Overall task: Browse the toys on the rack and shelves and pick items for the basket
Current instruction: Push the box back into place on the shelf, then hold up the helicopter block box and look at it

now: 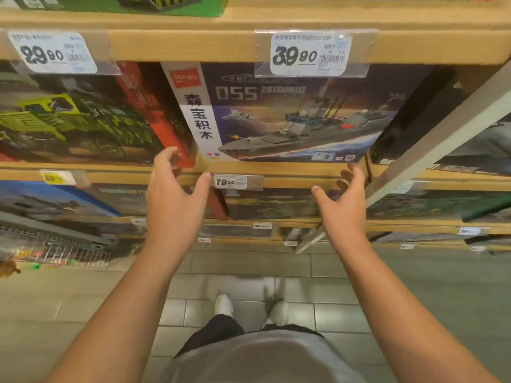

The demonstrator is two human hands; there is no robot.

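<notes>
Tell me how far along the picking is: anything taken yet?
No basket is in view, so nothing looks picked. In hand: left hand and right hand, both open and empty, reach toward the warship box on the shelf. Left: grip it, pull it out, put it in the basket.

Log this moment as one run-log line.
left hand open | right hand open | both reaching toward warship box on shelf | not gripped

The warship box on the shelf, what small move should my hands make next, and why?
Probably close both hands onto the lower corners of the warship box. The left hand and right hand are open, holding nothing, spread just below its two bottom corners, so a grip seems to come before any pull off the shelf.
</notes>
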